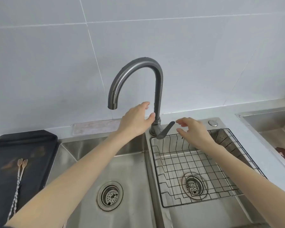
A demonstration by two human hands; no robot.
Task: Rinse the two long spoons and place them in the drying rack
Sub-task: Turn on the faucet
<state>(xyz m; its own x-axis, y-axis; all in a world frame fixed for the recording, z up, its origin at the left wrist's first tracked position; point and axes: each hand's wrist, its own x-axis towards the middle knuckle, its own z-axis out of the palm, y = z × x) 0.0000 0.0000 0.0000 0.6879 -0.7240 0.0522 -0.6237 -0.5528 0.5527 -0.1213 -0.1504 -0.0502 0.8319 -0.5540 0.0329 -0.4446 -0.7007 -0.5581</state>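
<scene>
Nearest, two long utensils (17,178) with twisted metal stems and small forked heads lay side by side on a dark, flat tray (44,162) left of the double stainless-steel sink (135,170). A round perforated strainer (110,195) sat in the left basin. A thin black wire drying rack (171,165) of square grid occupied the right basin. Farther back, the left hand (135,120), fingers relaxed and grasping nothing, reached beside the faucet (158,89) column. The right hand (194,132), fingers spread and grasping nothing, hovered just beside the flat lever handle (165,130). Smooth pale tiles (187,46) lined the wall.
</scene>
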